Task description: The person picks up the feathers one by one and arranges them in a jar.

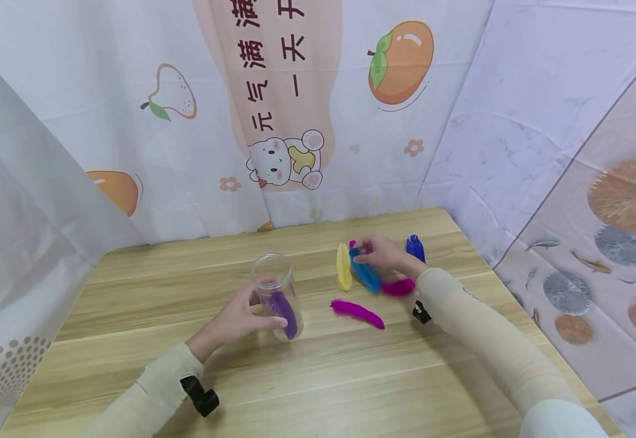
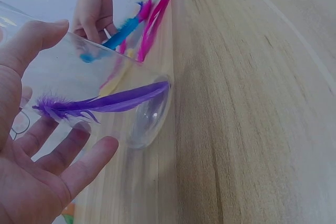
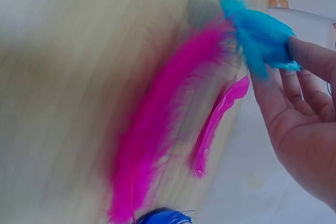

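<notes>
My left hand [image 1: 236,319] holds a clear plastic cup [image 1: 296,307], thumb on one side and fingers on the other. Inside the cup stands a purple feather [image 1: 283,313], slanted against the wall; the left wrist view shows its whole length [image 2: 126,99]. On the right, my right hand [image 1: 385,252] pinches a light blue feather [image 1: 366,275] by one end, between thumb and fingers, as the right wrist view shows [image 3: 268,35]. Close to that hand lie a yellow feather [image 1: 343,267] and a magenta feather [image 1: 399,287].
Another magenta feather [image 1: 357,313] lies on the wooden table [image 1: 318,377] between the cup and my right forearm. A dark blue feather [image 1: 414,247] lies beyond my right wrist. Part of a further magenta feather [image 1: 352,244] shows beside my right fingers. A printed curtain [image 1: 186,164] hangs behind the table.
</notes>
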Tool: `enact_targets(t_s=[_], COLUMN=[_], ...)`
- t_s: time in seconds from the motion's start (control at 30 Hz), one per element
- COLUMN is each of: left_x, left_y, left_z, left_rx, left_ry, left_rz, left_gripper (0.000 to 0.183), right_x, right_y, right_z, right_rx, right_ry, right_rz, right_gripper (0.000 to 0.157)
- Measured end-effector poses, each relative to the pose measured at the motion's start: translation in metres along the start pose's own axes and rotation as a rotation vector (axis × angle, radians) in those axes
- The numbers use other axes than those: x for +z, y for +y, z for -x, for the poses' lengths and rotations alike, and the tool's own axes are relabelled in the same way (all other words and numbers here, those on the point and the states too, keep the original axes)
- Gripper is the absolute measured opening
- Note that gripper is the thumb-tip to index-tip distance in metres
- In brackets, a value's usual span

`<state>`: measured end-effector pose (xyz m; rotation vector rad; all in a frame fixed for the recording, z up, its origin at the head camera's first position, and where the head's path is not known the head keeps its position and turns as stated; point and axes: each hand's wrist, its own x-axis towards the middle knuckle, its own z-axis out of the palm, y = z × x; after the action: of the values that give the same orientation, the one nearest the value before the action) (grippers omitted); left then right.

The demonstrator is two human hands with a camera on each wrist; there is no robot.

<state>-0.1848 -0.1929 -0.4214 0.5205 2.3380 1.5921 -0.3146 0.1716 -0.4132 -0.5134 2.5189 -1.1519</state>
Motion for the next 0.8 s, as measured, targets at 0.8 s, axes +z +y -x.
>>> enact_targets(t_s=[0.8], left_x=[0.001], left_y=[0.0], left_z=[0.0], left_rx=[-0.024], left_ry=[-0.009], left_rz=[-0.009], left_gripper=[0.084], right_x=[0.003], right_y=[-0.016], right_z=[0.004], right_rx=[0.312], right_ry=[-0.276], right_rz=[-0.56], right_gripper=[0.029])
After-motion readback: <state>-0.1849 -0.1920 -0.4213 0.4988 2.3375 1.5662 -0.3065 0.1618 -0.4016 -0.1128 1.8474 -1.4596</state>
